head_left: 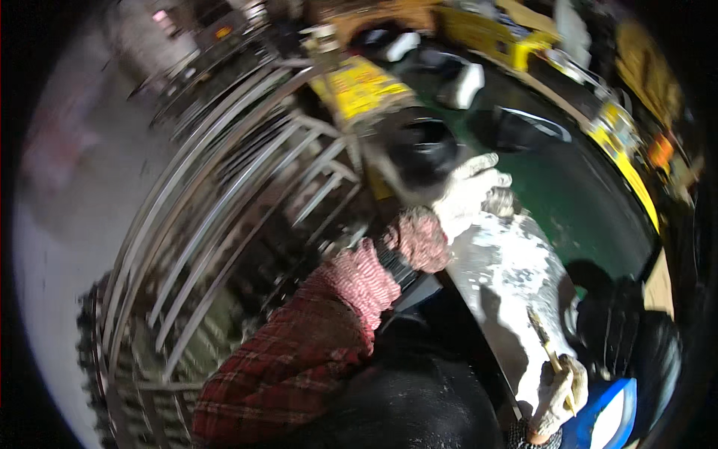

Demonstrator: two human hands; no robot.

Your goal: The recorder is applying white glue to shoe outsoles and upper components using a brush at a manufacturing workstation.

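Presently gripping a brush by its wooden handle in the gloved right hand. Resting the gloved left hand at the far end of a grey, white-smeared piece, well apart from the right; cannot tell whether clamped or merely pressed. Located before the body, beside a green surface. Judged stiff, likely slippery where smeared; best held by bare edges. Rated light for the brush: take by handle. Noted near the right hand: a blue container, white inside. Noted farther off: a yellow box; unable to identify its blurred contents.
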